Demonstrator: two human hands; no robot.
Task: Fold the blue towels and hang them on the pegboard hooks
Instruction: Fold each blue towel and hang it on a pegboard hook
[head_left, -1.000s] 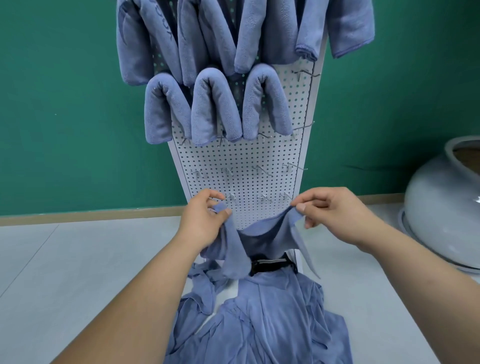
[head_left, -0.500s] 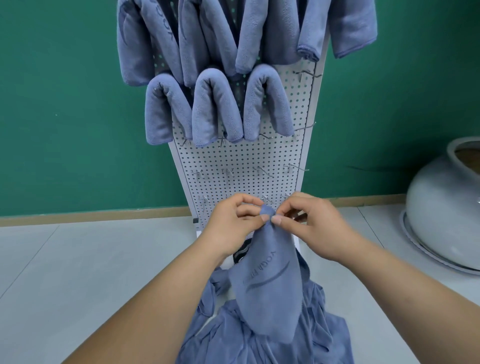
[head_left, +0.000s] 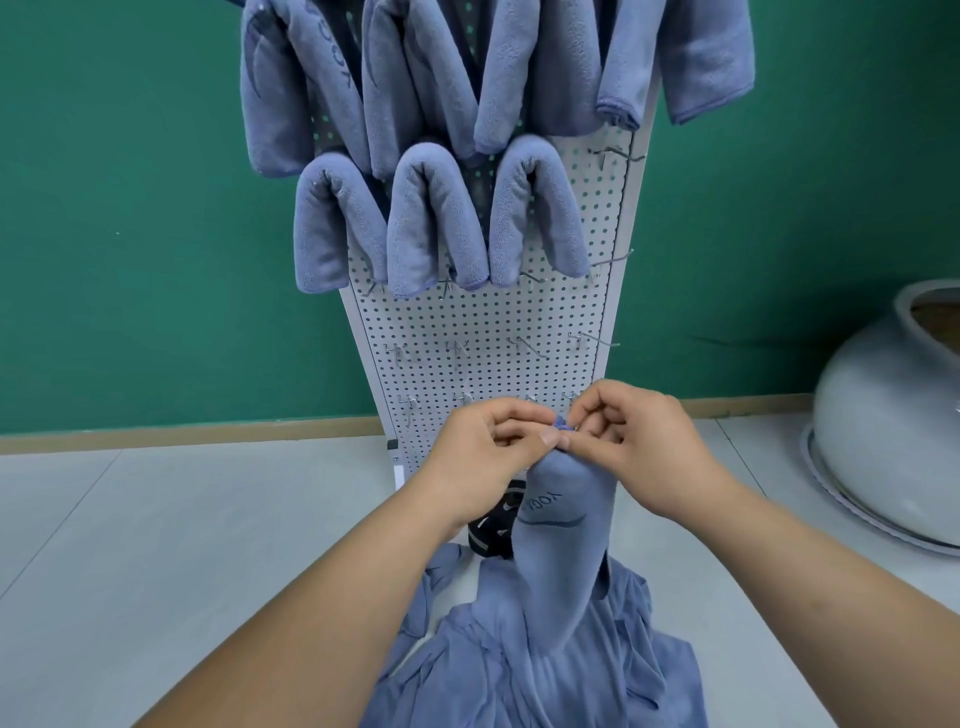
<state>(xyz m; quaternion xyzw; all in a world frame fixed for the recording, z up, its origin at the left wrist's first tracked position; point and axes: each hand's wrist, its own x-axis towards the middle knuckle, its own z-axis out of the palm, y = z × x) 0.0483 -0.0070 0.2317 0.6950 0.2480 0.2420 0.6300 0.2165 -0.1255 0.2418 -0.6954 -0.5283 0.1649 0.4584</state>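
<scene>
A blue towel with dark lettering hangs folded in half lengthwise from its top corners. My left hand and my right hand pinch those corners together, fingertips touching, just in front of the lowest hooks of the white pegboard. Under the held towel lies a heap of loose blue towels on the floor. Several folded blue towels hang over hooks in the pegboard's upper rows. Bare hooks stick out in the lower rows and on the right edge.
A green wall stands behind the pegboard, with a wooden skirting board along the pale tiled floor. A large grey round pot sits on the floor at the right. A black object lies at the pegboard's foot, partly hidden by the towel.
My hands came together from holding the towel's corners apart, so the towel folded in half. Since then they have stayed pinched at the top with the towel hanging straighter.
</scene>
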